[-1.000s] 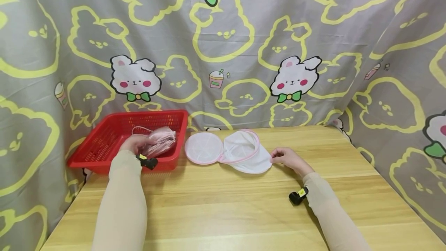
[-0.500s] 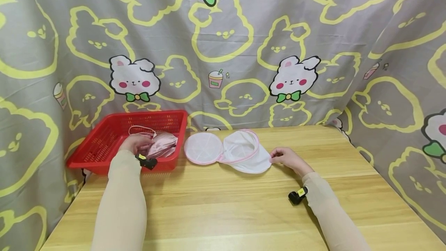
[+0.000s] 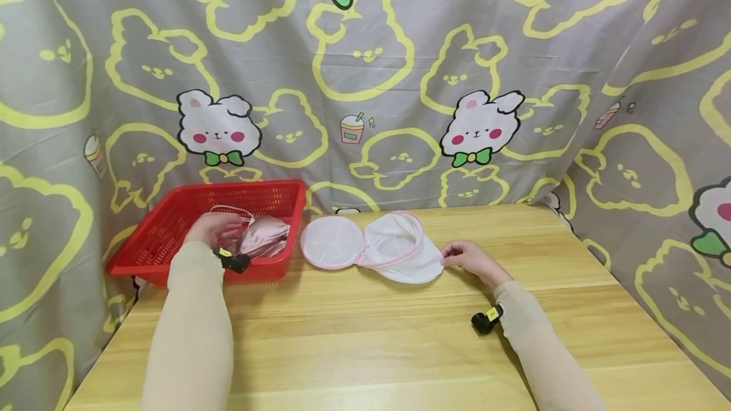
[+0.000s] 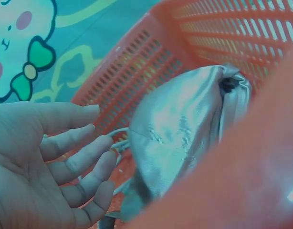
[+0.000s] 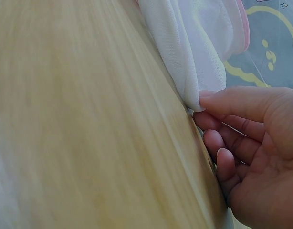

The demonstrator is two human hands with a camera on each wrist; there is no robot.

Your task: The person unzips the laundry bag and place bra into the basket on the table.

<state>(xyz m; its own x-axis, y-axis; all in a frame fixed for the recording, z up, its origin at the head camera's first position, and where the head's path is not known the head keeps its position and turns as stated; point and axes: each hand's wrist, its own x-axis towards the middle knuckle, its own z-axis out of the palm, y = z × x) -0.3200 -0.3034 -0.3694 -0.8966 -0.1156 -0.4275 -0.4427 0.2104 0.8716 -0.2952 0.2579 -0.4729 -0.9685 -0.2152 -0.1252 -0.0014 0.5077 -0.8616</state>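
Note:
A shiny pink drawstring pouch (image 3: 264,236) lies in the right part of the red plastic basket (image 3: 153,268), its pale cord looped behind it. Over the basket my left hand (image 3: 214,231) hovers beside the pouch. In the left wrist view that hand (image 4: 56,167) has relaxed, slightly bent fingers and holds nothing; the pouch (image 4: 175,129) is just apart from its fingertips. On the table a white mesh laundry bag (image 3: 419,266) with pink trim stands with its round mouth up and its round lid (image 3: 332,243) folded out to the left. Thumb and forefinger of my right hand (image 3: 474,260) pinch its right edge.
The wooden table (image 3: 365,347) extends in front of the bag and to its right. A grey curtain (image 3: 342,49) printed with cartoon rabbits hangs behind and at both sides. The basket's front wall rises close beside the left hand.
My left hand has let go of the pink pouch and drawn back to the left. The pouch has settled in the basket. My right hand keeps its pinch on the laundry bag.

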